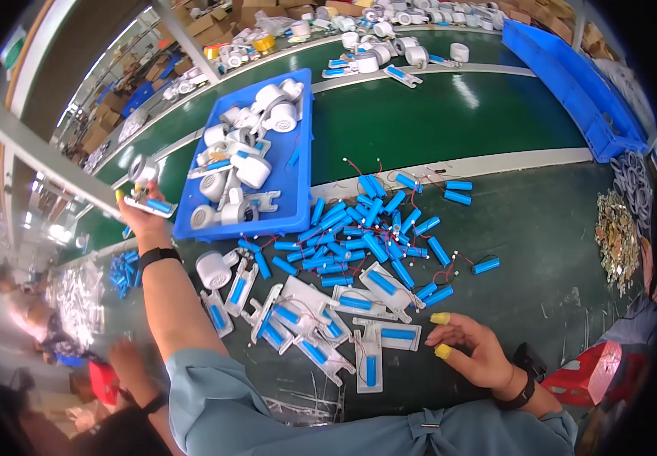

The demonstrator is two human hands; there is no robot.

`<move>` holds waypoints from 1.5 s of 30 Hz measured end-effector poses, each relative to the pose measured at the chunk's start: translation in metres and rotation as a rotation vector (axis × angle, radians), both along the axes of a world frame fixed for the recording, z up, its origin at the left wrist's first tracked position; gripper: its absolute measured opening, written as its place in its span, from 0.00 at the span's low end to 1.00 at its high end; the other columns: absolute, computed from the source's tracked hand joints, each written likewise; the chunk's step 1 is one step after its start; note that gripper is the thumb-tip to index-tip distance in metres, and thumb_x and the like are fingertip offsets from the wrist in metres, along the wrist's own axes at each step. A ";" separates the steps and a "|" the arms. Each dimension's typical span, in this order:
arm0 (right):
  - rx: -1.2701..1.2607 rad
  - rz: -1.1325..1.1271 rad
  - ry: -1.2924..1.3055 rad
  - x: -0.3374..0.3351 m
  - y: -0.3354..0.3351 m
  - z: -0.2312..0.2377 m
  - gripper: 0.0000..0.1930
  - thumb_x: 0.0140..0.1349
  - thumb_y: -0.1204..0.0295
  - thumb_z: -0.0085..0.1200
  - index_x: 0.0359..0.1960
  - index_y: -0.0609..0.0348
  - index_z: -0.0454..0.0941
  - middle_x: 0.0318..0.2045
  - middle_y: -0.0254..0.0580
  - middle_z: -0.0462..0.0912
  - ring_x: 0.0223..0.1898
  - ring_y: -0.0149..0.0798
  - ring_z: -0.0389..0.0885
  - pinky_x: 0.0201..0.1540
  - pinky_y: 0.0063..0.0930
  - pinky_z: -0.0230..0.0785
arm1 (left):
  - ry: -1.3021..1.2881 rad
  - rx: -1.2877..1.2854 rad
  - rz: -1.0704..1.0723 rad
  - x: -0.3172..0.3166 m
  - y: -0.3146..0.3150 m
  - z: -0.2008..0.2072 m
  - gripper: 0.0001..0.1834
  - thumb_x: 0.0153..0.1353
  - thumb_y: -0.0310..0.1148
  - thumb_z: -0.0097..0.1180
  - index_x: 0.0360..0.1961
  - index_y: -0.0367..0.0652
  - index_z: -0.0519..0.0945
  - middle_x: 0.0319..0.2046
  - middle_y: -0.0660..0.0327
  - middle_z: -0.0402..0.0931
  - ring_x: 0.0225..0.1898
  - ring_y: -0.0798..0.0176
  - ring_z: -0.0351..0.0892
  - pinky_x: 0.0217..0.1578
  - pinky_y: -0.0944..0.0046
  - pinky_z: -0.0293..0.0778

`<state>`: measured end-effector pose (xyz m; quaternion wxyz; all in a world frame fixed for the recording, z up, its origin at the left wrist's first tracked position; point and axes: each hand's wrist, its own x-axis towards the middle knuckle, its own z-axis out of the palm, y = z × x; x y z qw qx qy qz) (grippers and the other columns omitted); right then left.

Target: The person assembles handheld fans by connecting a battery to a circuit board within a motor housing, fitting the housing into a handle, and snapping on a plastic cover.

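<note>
My left hand (144,216) reaches out to the far left, closed on a white plastic housing (143,169) with a round head and a blue battery in its handle. Beside it stands a blue bin (305,152) with several similar white housings inside. My right hand (474,353) is over the table at the near right, its fingers curved apart with nothing between them; yellow covers sit on finger and thumb tips. Left of it lie several white handle shells (368,340) with blue batteries set in them. Beyond these spreads a pile of loose blue batteries (374,247) with thin wires.
A green conveyor belt (450,114) runs along the far side, with more white housings (381,52) on it. A long blue tray (571,91) is at the far right, near grey rings (632,190) and small metallic parts (615,239). Another person's arm (134,376) is at the lower left.
</note>
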<state>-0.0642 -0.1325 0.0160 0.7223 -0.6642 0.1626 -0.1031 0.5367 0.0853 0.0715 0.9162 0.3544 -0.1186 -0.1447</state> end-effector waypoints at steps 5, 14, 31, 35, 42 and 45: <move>0.035 -0.065 0.054 -0.004 0.000 -0.014 0.25 0.63 0.84 0.53 0.63 0.65 0.65 0.47 0.45 0.81 0.50 0.35 0.81 0.56 0.29 0.72 | 0.181 0.060 0.301 0.065 0.010 -0.050 0.39 0.67 0.62 0.42 0.54 0.30 0.68 0.42 0.42 0.74 0.31 0.54 0.76 0.26 0.63 0.75; -0.040 -0.042 0.029 -0.002 0.001 -0.014 0.25 0.63 0.83 0.54 0.62 0.64 0.67 0.46 0.44 0.81 0.48 0.34 0.81 0.53 0.28 0.73 | 0.290 0.330 0.472 0.070 -0.020 -0.038 0.45 0.59 0.52 0.62 0.67 0.35 0.56 0.63 0.46 0.58 0.52 0.42 0.73 0.54 0.41 0.73; -0.031 -0.029 -0.071 -0.015 -0.010 -0.019 0.23 0.61 0.84 0.57 0.59 0.63 0.72 0.44 0.45 0.82 0.43 0.35 0.83 0.47 0.28 0.77 | -1.074 1.763 0.278 0.013 -0.236 -0.053 0.39 0.54 0.37 0.55 0.67 0.35 0.62 0.60 0.38 0.70 0.62 0.34 0.69 0.62 0.47 0.66; 0.038 0.027 -0.047 -0.016 -0.011 -0.014 0.22 0.60 0.81 0.59 0.57 0.63 0.72 0.43 0.43 0.82 0.42 0.35 0.83 0.46 0.27 0.77 | -1.070 2.062 0.389 0.016 -0.253 -0.053 0.30 0.56 0.38 0.53 0.62 0.47 0.72 0.56 0.42 0.75 0.56 0.37 0.75 0.57 0.45 0.71; -0.001 0.061 -0.011 -0.014 -0.015 -0.014 0.19 0.60 0.78 0.60 0.53 0.63 0.74 0.40 0.41 0.82 0.39 0.35 0.82 0.41 0.26 0.77 | -1.146 1.641 0.491 0.011 -0.228 -0.031 0.18 0.57 0.42 0.58 0.41 0.39 0.85 0.30 0.49 0.84 0.38 0.47 0.83 0.44 0.55 0.74; -0.039 0.046 -0.087 -0.015 -0.006 -0.016 0.18 0.60 0.78 0.60 0.52 0.63 0.74 0.39 0.41 0.82 0.36 0.35 0.83 0.39 0.26 0.77 | -0.853 1.309 0.299 0.013 -0.199 0.011 0.17 0.58 0.39 0.58 0.40 0.34 0.84 0.27 0.59 0.81 0.31 0.62 0.79 0.38 0.62 0.73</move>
